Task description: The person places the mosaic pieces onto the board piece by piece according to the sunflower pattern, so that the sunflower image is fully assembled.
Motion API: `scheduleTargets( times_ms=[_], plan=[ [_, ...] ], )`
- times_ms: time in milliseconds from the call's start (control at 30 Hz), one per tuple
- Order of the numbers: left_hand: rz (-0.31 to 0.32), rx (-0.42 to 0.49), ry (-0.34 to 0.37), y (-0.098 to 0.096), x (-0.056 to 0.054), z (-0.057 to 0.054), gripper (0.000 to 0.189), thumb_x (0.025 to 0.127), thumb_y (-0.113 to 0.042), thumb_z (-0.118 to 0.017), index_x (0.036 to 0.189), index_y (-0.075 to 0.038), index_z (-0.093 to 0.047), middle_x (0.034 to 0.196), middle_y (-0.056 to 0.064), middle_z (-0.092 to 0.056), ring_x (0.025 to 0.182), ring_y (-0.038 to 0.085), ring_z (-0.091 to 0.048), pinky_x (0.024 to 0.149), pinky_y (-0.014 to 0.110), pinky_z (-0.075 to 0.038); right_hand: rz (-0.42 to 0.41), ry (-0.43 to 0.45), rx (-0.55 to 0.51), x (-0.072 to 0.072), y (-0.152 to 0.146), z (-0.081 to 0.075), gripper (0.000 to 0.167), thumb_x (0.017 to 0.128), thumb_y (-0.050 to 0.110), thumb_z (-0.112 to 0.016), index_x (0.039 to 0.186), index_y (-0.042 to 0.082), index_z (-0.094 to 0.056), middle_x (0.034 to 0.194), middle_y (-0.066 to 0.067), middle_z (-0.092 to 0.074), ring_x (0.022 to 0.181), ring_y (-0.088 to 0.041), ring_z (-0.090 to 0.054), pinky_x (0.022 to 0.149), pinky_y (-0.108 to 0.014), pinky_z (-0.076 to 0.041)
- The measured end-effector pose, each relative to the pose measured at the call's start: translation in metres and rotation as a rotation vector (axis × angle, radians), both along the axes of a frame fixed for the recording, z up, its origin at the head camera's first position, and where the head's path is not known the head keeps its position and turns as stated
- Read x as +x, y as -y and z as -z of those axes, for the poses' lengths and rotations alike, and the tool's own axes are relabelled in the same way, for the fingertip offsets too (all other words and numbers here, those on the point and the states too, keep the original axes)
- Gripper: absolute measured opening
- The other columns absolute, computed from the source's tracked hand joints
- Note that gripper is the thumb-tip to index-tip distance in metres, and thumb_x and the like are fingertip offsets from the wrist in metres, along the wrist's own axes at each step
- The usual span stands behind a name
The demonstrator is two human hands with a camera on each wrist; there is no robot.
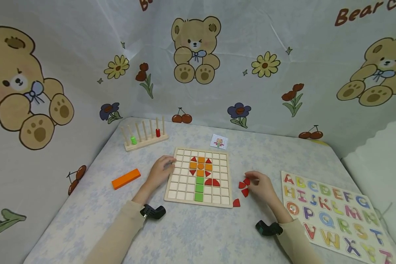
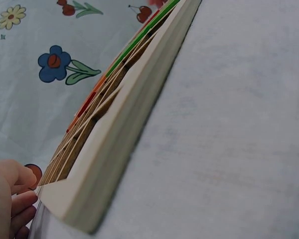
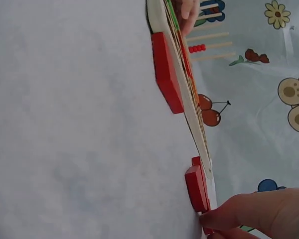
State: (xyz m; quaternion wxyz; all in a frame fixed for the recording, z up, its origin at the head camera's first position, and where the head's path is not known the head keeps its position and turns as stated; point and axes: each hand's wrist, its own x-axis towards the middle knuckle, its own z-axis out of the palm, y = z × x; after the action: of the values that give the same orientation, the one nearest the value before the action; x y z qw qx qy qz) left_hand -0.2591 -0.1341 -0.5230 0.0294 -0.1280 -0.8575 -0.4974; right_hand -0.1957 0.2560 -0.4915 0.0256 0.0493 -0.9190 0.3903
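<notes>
A square wooden grid board (image 1: 181, 201) holds a figure of orange squares, an orange circle, red triangles, green squares and two red quarter-circle pieces side by side. My left hand (image 1: 159, 170) grips its left edge; in the left wrist view the thumb and fingers (image 2: 24, 201) meet at the frame's corner. Right of the board, my right hand (image 1: 260, 186) pinches a red quarter-circle piece (image 1: 246, 181) with thumb and finger at the table. More red pieces (image 1: 242, 185) lie right beside those fingertips. Another red quarter-circle (image 1: 236, 202) lies near the board's lower right corner.
A small pattern card (image 1: 219, 142) lies behind the board. At back left stands a wooden peg rack (image 1: 147, 142) with green and red rings. An orange bar (image 1: 126, 179) lies at left, and an alphabet puzzle board (image 1: 316, 209) at right. Bear-printed cloth (image 1: 231, 40) hangs behind.
</notes>
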Motion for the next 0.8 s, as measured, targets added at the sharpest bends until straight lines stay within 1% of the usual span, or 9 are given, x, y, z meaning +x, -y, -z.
scheduleTargets(
  times_ms=[100, 167, 267, 333, 400, 533, 667, 800],
  plan=[
    [0.004, 0.004, 0.023, 0.000, 0.000, -0.001, 0.032, 0.101, -0.020, -0.057, 0.129, -0.006, -0.064, 0.138, 0.013, -0.056, 0.135, 0.034, -0.047, 0.113, 0.056, -0.038, 0.006, -0.041, -0.020, 0.003, -0.005, 0.007, 0.035, 0.085, -0.011, -0.065, 0.120, -0.007, -0.065, 0.113, -0.023, -0.068, 0.105, -0.037, -0.062, 0.090, -0.045, -0.055],
    [0.004, 0.008, 0.035, 0.000, 0.000, -0.001, 0.032, 0.101, -0.020, -0.056, 0.129, -0.007, -0.064, 0.139, 0.012, -0.055, 0.136, 0.033, -0.047, 0.113, 0.055, -0.038, 0.012, -0.058, -0.042, 0.005, -0.005, 0.010, 0.036, 0.084, -0.013, -0.063, 0.119, -0.005, -0.066, 0.111, -0.021, -0.069, 0.103, -0.035, -0.062, 0.088, -0.038, -0.055],
    [0.004, 0.009, 0.040, 0.000, 0.000, -0.001, 0.032, 0.101, -0.019, -0.056, 0.129, -0.007, -0.064, 0.139, 0.012, -0.055, 0.135, 0.033, -0.047, 0.113, 0.055, -0.038, 0.013, -0.075, -0.071, 0.006, -0.004, 0.013, 0.040, 0.081, -0.017, -0.058, 0.118, -0.005, -0.066, 0.110, -0.021, -0.070, 0.101, -0.034, -0.062, 0.084, -0.031, -0.055],
    [0.004, 0.008, 0.040, 0.000, 0.000, -0.001, 0.032, 0.101, -0.019, -0.056, 0.130, -0.006, -0.064, 0.139, 0.013, -0.055, 0.135, 0.033, -0.048, 0.113, 0.055, -0.038, 0.013, -0.078, -0.086, 0.006, -0.003, 0.015, 0.041, 0.081, -0.018, -0.056, 0.118, -0.005, -0.066, 0.111, -0.022, -0.070, 0.101, -0.034, -0.063, 0.083, -0.028, -0.055],
    [0.001, 0.005, 0.038, 0.000, 0.000, -0.001, 0.032, 0.101, -0.020, -0.056, 0.129, -0.007, -0.064, 0.139, 0.013, -0.056, 0.134, 0.033, -0.048, 0.113, 0.055, -0.038, 0.023, -0.072, -0.093, 0.006, -0.001, 0.017, 0.041, 0.082, -0.016, -0.057, 0.120, -0.005, -0.066, 0.112, -0.022, -0.071, 0.100, -0.031, -0.063, 0.082, -0.025, -0.054],
    [-0.003, 0.001, 0.036, 0.000, 0.000, 0.000, 0.032, 0.101, -0.020, -0.056, 0.130, -0.007, -0.064, 0.139, 0.012, -0.055, 0.134, 0.033, -0.048, 0.113, 0.054, -0.038, 0.042, -0.044, -0.101, 0.006, 0.000, 0.019, 0.039, 0.085, -0.011, -0.060, 0.122, -0.002, -0.066, 0.112, -0.019, -0.072, 0.095, -0.023, -0.061, 0.078, -0.017, -0.048],
    [0.003, 0.000, 0.034, 0.000, -0.001, 0.001, 0.032, 0.101, -0.020, -0.056, 0.130, -0.007, -0.064, 0.140, 0.012, -0.055, 0.135, 0.033, -0.048, 0.112, 0.054, -0.039, 0.040, -0.058, -0.122, 0.005, 0.000, 0.021, 0.038, 0.083, -0.010, -0.062, 0.120, -0.003, -0.067, 0.109, -0.020, -0.072, 0.088, -0.024, -0.059, 0.071, -0.017, -0.045],
    [0.002, 0.008, 0.042, 0.000, -0.001, 0.001, 0.031, 0.101, -0.020, -0.056, 0.129, -0.008, -0.065, 0.139, 0.012, -0.055, 0.135, 0.032, -0.048, 0.113, 0.053, -0.039, 0.045, -0.082, -0.132, 0.006, 0.001, 0.022, 0.038, 0.083, -0.012, -0.062, 0.119, -0.003, -0.067, 0.108, -0.021, -0.071, 0.086, -0.024, -0.057, 0.069, -0.017, -0.044]
  ],
)
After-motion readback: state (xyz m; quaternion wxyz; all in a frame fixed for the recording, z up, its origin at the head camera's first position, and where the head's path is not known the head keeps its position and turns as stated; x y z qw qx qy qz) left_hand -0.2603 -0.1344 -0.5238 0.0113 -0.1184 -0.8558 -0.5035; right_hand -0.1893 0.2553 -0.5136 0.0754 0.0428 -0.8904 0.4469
